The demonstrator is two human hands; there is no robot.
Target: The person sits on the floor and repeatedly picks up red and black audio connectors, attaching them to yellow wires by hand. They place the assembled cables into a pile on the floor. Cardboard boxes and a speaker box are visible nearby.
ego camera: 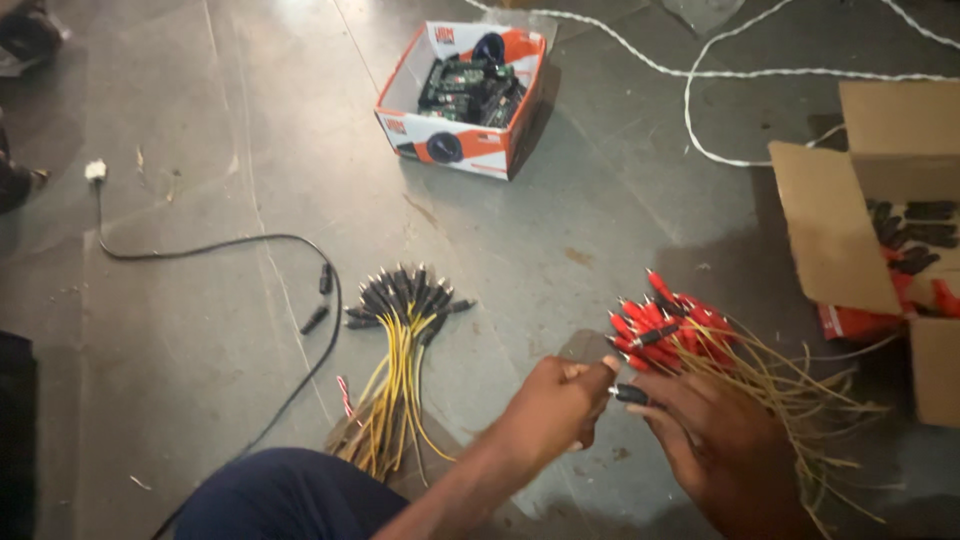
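Observation:
My left hand [555, 405] and my right hand [715, 435] meet low in the middle, both pinching a small black plug connector [630, 394] between their fingertips. Just beyond my right hand lies a loose bundle of red-capped connectors [675, 325] with thin yellowish wires [800, 400] trailing right. To the left of my left hand sits a neat bunch of black-capped connectors [405, 295] on yellow wires [390, 410], fanned out on the grey floor.
An open orange-and-white carton [455, 140] holding circuit boards stands at the back. A brown cardboard box [850, 230] with black and red parts sits at right. A black cable [250, 245] curves across the left floor; a white cord [700, 75] loops at the top.

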